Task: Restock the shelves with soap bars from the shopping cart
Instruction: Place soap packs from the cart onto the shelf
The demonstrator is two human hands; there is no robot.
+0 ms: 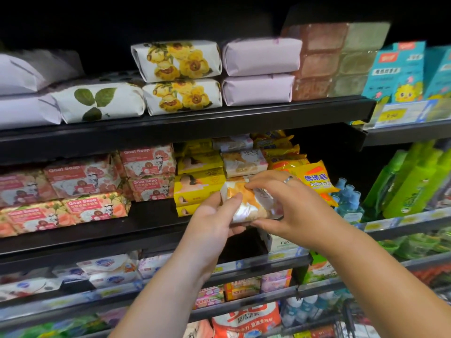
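Between our curled fingers (pixel 234 198), left hand (pixel 214 215) and right hand (pixel 290 203) pinching an end each, sits the orange-and-white soap bar (pixel 249 203), just over the front of the middle shelf (pixel 156 215). Placing step, we reckon: next it slides atop the matching stack (pixel 244 162) behind, tight between yellow boxes (pixel 200 189) and sulfur soap packs (pixel 314 179).

Head-worn view, close before shelves (pixel 185 124)

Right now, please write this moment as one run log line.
step: shelving | left hand: grips soap bar | right hand: grips soap bar | place: at middle shelf
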